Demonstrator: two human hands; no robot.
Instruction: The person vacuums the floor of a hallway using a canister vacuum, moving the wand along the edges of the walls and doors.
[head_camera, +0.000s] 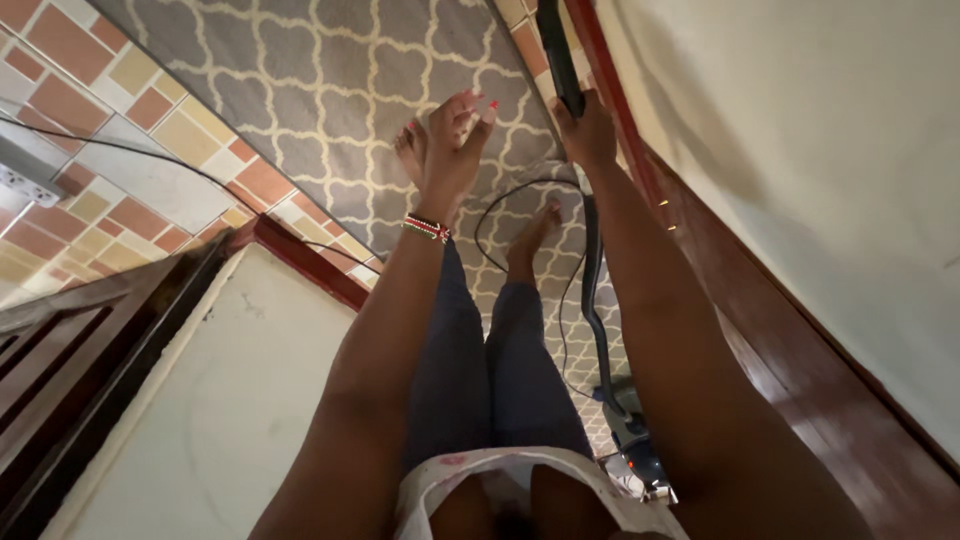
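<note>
The right hand (588, 128) is closed around the black vacuum wand (555, 50), its fingers wrapped fully round the tube at the far right of the scene, close beside the dark red skirting board (640, 170). From the grip, the black hose (590, 280) runs back toward the near side to the vacuum body (630, 440), which sits on the floor just right of the person's legs. The left hand (452, 140) hangs free in the middle, fingers loosely spread and holding nothing; a beaded bracelet (427, 228) circles its wrist. Below lies a grey patterned rug (330, 90), with a thin black cord (500, 200) looping across it near the bare feet. Tiled floor (90, 90) shows far left.
</note>
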